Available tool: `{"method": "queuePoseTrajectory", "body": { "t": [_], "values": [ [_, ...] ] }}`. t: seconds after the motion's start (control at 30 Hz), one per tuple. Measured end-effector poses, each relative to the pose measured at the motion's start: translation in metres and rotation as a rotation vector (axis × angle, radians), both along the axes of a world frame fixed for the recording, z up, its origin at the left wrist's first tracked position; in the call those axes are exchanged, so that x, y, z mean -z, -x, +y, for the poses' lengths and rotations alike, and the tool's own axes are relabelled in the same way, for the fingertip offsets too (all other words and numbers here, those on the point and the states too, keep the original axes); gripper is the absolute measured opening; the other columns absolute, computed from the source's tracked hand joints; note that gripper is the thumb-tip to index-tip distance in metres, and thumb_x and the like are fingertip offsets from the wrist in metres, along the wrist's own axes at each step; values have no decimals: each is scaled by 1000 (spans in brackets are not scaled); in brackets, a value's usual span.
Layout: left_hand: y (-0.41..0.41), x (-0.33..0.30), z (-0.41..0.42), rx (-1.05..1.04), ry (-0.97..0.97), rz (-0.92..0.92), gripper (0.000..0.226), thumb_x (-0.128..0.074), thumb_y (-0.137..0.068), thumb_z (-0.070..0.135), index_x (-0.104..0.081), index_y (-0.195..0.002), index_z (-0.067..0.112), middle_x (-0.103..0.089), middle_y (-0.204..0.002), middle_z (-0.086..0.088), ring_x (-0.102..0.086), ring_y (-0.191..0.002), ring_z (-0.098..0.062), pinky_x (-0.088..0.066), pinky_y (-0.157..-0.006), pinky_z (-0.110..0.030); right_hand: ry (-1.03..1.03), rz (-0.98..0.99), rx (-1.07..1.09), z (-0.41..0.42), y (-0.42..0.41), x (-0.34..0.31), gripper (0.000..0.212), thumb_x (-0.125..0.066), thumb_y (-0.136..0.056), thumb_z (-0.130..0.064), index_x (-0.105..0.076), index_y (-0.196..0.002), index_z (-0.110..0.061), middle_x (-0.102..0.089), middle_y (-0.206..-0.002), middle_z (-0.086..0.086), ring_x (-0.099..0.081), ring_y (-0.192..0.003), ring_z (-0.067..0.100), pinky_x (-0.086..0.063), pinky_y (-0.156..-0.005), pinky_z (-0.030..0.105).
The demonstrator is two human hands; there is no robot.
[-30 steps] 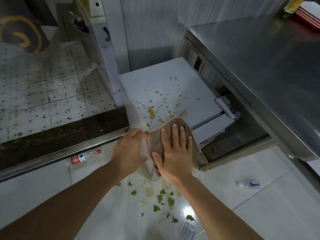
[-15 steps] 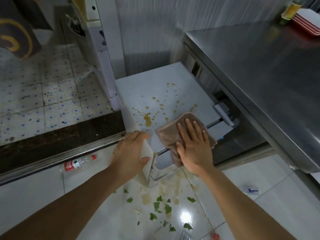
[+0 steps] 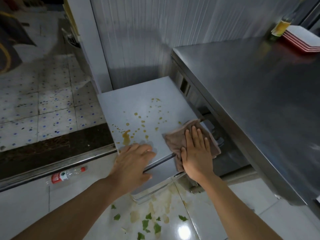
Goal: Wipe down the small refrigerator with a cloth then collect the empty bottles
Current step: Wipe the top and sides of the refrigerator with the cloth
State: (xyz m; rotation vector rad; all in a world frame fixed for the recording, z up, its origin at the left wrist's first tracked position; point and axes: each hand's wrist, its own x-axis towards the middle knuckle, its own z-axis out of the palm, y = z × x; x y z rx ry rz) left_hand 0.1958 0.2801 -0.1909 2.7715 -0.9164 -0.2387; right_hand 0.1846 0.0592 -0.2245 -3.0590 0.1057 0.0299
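Note:
A small white refrigerator [image 3: 138,94] stands low against the wall, its top spattered with orange-brown drops. My right hand [image 3: 196,149] lies flat, fingers spread, on a brown cloth [image 3: 174,141] at the top's front right corner; part of the cloth hangs over the front edge. My left hand [image 3: 133,161] rests on the front left corner, fingers curled over the edge. An empty clear bottle [image 3: 66,175] with a red label and red cap lies on the floor to the left.
A steel counter [image 3: 251,94] overhangs close on the right, with stacked red-and-white trays [image 3: 301,38] and a bottle [image 3: 281,25] at its far end. Green leaf scraps [image 3: 147,222] and stains cover the white floor tiles in front. A dark raised threshold [image 3: 52,149] runs on the left.
My right hand has slid the cloth from the front middle of the refrigerator top to its right corner. My left hand stayed on the front left corner.

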Motion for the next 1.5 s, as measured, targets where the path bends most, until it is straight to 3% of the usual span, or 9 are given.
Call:
{"method": "queuePoseTrajectory", "body": {
  "t": [0.1, 0.17, 0.3, 0.53, 0.67, 0.8, 1.07, 1.5],
  "values": [
    [-15, -5, -9, 17, -13, -42, 51, -61, -75, 53, -52, -119, 28, -47, -121, 10, -41, -112, -12, -28, -95, -27, -21, -32, -29, -1, -4, -3, 67, -13, -94, -41, -22, -148, -1, -21, -154, 21, -17, -144, 34, -5, -116, 44],
    [-27, -6, -16, 19, -29, -50, 53, -62, -73, 56, -52, -118, 28, -47, -118, 11, -40, -111, -11, -28, -91, -27, -28, -39, -46, -2, -18, -3, 64, -25, -100, -42, -21, -148, 0, -19, -154, 23, -16, -144, 35, -4, -116, 45],
    [-44, -3, -25, 25, -25, -70, 58, -63, -69, 57, -51, -118, 27, -46, -118, 9, -40, -110, -14, -28, -89, -28, 0, 47, -16, 1, -71, -1, 70, -14, -98, -50, -2, -151, -7, 3, -157, 21, 3, -146, 34, 6, -116, 42],
    [-91, -1, -21, -97, 82, -94, 67, -58, -74, 58, -44, -130, 23, -40, -135, 3, -34, -123, -19, -25, -100, -33, 27, 90, -7, 1, -126, -5, 66, -17, -97, -53, 3, -151, -21, 6, -158, 18, 2, -145, 37, -3, -116, 52],
    [-137, -2, -6, -249, -20, -56, 64, -45, -87, 54, -31, -141, 22, -26, -150, -2, -21, -136, -24, -17, -111, -42, 97, 69, -32, -4, -89, 1, 63, -12, -97, -50, 7, -150, -22, 2, -158, 18, -1, -145, 36, -4, -116, 51],
    [-173, -1, 6, -302, -151, -13, 55, -34, -94, 46, -26, -144, 25, -17, -155, -1, -16, -139, -26, -13, -111, -47, 102, 102, 4, -1, -82, 0, 61, -15, -97, -47, 5, -150, -23, 3, -158, 19, 1, -145, 37, -2, -116, 51],
    [-200, 2, 17, -214, -81, -108, 36, -43, -89, 24, -54, -123, 28, -51, -126, 2, -47, -112, -21, -30, -97, -39, 20, 34, 66, 11, -176, 5, 63, -21, -94, -58, -3, -149, -33, 2, -159, 10, -4, -144, 35, -8, -114, 58],
    [-211, 11, 28, -179, 40, -127, 42, -48, -88, 23, -52, -128, 33, -49, -126, 9, -44, -115, -14, -32, -95, -29, -58, 56, -38, 20, -301, 7, 54, -23, -97, -52, -14, -148, -36, -6, -159, -4, -3, -145, 30, -11, -114, 55]
  ]
}}
